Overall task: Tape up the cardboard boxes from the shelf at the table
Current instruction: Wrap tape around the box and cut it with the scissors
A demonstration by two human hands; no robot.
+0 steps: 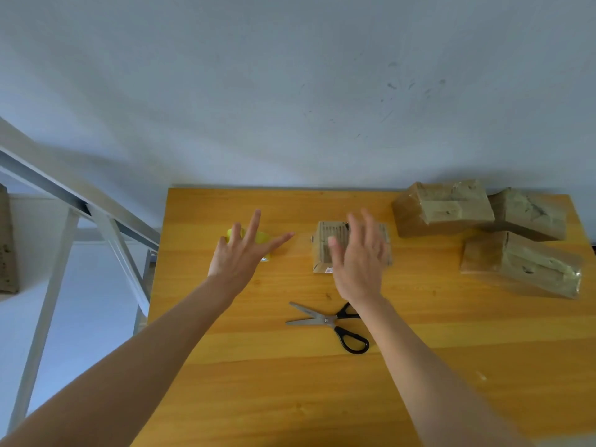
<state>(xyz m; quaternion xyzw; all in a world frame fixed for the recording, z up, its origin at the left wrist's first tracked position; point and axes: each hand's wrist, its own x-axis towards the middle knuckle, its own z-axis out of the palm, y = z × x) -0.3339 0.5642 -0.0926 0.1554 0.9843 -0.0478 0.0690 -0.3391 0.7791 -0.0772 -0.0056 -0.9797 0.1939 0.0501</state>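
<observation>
A person's two bare arms reach out over an orange-yellow wooden desk [258,382] that stands against a pale grey wall [290,91]. The left hand [240,253] is held above a yellow roll of tape [263,237], which lies left of the middle of the desk and is partly hidden behind it. Its fingers [254,222] are spread wide and straight, released and grasping nothing.

The right hand [358,262] is over a small brown cardboard box [324,250] at the middle of the desk. Its fingers [354,225] are straight and loose, blurred; whether they touch the box cannot be told.

Nearer the person, a pair of black-handled steel scissors [332,321] lies flat with the blades parted, pointing left.

At the far right of the desk sit three larger brown cardboard boxes wrapped in shiny clear tape: one [442,209] farthest left, a second [532,214] just beside it on the right, and a third [522,264] nearer, in front of the second.

Left of the desk stands a grey metal shelf frame [64,195], with a brown cardboard piece [6,243] on it at the picture's edge.
</observation>
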